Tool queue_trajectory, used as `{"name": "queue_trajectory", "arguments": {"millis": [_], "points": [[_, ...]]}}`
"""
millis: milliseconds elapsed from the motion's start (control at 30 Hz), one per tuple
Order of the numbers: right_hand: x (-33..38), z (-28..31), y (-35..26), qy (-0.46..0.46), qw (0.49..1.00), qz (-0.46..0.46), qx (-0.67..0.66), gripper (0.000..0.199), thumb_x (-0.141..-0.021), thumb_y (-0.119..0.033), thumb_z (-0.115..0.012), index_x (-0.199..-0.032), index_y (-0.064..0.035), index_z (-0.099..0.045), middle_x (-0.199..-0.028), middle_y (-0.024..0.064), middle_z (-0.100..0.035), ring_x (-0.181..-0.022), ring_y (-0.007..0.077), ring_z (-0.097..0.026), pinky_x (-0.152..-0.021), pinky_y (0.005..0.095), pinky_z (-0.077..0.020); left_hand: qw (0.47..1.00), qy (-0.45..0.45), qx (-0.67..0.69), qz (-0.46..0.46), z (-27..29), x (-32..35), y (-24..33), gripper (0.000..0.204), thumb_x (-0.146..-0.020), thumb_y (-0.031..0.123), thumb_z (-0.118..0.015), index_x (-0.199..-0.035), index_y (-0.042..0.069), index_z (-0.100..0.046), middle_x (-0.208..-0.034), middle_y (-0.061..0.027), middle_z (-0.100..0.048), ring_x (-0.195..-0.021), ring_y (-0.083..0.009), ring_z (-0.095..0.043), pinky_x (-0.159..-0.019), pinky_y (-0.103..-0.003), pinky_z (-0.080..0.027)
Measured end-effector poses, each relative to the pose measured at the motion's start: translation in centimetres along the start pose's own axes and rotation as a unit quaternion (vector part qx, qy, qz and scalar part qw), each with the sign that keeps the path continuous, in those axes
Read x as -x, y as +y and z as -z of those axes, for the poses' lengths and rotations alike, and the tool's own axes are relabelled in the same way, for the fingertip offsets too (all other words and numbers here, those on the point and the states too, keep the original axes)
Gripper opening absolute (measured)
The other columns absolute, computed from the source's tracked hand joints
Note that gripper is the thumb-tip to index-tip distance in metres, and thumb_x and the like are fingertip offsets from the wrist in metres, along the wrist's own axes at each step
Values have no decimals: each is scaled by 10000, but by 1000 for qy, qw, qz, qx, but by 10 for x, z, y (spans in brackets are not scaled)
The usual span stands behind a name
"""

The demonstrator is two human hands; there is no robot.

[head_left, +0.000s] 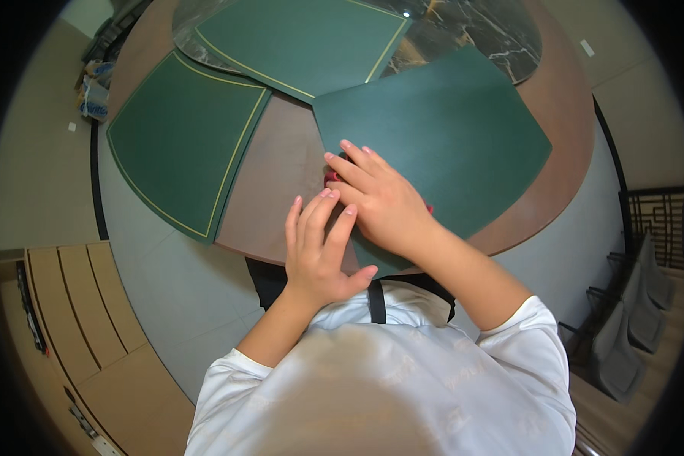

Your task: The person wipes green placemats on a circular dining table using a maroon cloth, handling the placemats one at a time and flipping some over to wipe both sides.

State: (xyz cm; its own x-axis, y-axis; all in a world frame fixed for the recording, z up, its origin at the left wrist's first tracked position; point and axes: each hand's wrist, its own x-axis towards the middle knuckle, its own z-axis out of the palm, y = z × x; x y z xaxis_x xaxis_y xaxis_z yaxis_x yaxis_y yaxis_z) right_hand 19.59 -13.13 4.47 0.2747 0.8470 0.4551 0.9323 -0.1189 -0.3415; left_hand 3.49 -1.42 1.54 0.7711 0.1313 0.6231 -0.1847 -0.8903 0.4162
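My right hand point(387, 201) lies over a small red thing point(332, 176) at the left edge of a plain green mat point(441, 129). Part of it shows by the fingertips, and another bit of red point(430, 209) peeks out beside the wrist. Most of it is under the hand, so its kind cannot be made out; the thumb is hidden too. Just left and nearer, my left hand point(315, 247) is open, its fingers stretched and thumb apart. Its fingertips come close to the right hand, above the bare wood strip between the mats.
Two more green mats with gold border lines, one at left point(182, 144) and one at the far side point(304, 45), lie on the round brown table point(277, 167). A dark marbled turntable point(494, 38) is beyond. Grey chairs point(623, 342) stand lower right, a wooden cabinet point(91, 319) lower left.
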Motion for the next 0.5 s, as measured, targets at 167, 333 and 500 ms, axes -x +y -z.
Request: {"name": "queue_trajectory", "arguments": {"millis": [167,333,500], "points": [[-51,-13,50,-11,997,71,39,234,-940,-125,-724,-1158,-72,-792,-1503,114,-688,-1516,373,-553,-1267,565,-438,1000,20,-7,-10,0,3,-1,807,-1022,692,-587,-1491,35,-609,-1547,-287,-576,-1411,-454,-593,-1184,-680,-405],[-100,-33,85,23,993,39,109,216,-977,-124,-696,-1152,-126,-822,-1508,74,-687,-1530,349,-537,-1283,557,-417,1000,-7,-6,-4,4,-1,2,760,-975,649,-657,-1410,25,-668,-1510,-265,-601,-1397,-462,-601,-1175,-673,-416],[-112,-46,90,141,985,-38,87,157,-961,-111,-720,-1092,-115,-808,-1443,93,-697,-1469,415,-575,-1225,566,-471,999,-31,-19,9,5,-6,4,712,-942,587,-704,-1379,25,-686,-1500,-254,-609,-1397,-464,-601,-1185,-669,-409]]}}
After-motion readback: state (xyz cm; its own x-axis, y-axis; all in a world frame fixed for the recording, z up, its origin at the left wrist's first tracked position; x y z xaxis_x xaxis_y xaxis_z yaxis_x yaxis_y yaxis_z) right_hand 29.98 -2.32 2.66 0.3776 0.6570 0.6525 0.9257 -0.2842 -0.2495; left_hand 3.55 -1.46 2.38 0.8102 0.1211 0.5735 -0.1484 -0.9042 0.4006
